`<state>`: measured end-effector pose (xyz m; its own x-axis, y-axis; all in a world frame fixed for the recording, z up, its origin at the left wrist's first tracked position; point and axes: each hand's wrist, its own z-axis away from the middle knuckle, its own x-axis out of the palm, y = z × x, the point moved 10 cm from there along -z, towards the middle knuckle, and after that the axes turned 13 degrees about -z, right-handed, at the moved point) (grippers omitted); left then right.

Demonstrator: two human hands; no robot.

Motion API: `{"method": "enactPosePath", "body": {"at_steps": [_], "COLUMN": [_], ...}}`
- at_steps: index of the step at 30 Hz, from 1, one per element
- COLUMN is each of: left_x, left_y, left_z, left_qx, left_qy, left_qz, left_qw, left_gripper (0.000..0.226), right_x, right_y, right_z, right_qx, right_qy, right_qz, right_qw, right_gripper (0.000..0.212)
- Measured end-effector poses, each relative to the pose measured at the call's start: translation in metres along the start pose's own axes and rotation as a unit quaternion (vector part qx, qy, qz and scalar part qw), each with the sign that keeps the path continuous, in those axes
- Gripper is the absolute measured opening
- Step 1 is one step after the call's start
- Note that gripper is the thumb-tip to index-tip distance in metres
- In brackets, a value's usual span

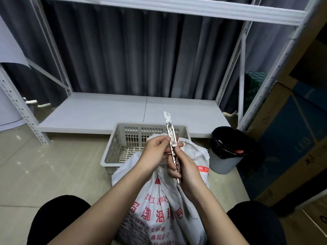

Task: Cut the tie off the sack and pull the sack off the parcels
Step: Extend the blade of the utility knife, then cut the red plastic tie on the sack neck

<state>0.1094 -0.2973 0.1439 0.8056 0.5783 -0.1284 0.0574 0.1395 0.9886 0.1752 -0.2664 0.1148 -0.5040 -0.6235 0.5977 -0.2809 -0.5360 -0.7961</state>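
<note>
A white woven sack (159,207) with red print stands on the floor between my knees, its neck bunched up under my hands. My right hand (184,167) grips the handle of a metal utility knife (170,135), thumb on the slider, with the blade pushed out and pointing up and away. My left hand (156,151) pinches the knife body just below the blade, fingers curled. The tie on the sack's neck is hidden behind my hands. No parcels are visible; the sack covers them.
A grey plastic basket (113,152) sits on the floor just behind the sack. A bin with a black liner (228,149) stands to the right. Low shelf board (106,112) and metal rack uprights are behind; cardboard boxes (292,138) are stacked at right.
</note>
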Motion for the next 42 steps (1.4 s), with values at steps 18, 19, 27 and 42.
{"method": "enactPosePath", "body": {"at_steps": [18,19,27,42], "left_x": [-0.014,-0.026,-0.055,-0.026], "left_y": [-0.018,-0.022,-0.094,-0.12], "left_z": [-0.007,-0.008,-0.015,-0.063], "left_qx": [0.009,0.03,-0.125,-0.125], "left_qy": [0.041,0.082,0.127,0.037], "left_qz": [-0.033,-0.068,-0.281,-0.075], "left_qw": [0.999,0.994,0.943,0.989], "left_gripper": [0.023,0.023,0.096,0.076], "right_x": [-0.018,-0.025,-0.068,-0.074], "right_y": [-0.004,-0.005,0.001,0.016], "right_z": [-0.001,0.0,0.012,0.005], "right_qx": [-0.039,-0.032,-0.01,-0.098], "right_qy": [0.012,0.027,0.122,0.18], "right_qz": [0.049,0.023,0.149,0.223], "right_qw": [0.998,0.999,0.981,0.953], "right_gripper": [0.018,0.015,0.009,0.044]}}
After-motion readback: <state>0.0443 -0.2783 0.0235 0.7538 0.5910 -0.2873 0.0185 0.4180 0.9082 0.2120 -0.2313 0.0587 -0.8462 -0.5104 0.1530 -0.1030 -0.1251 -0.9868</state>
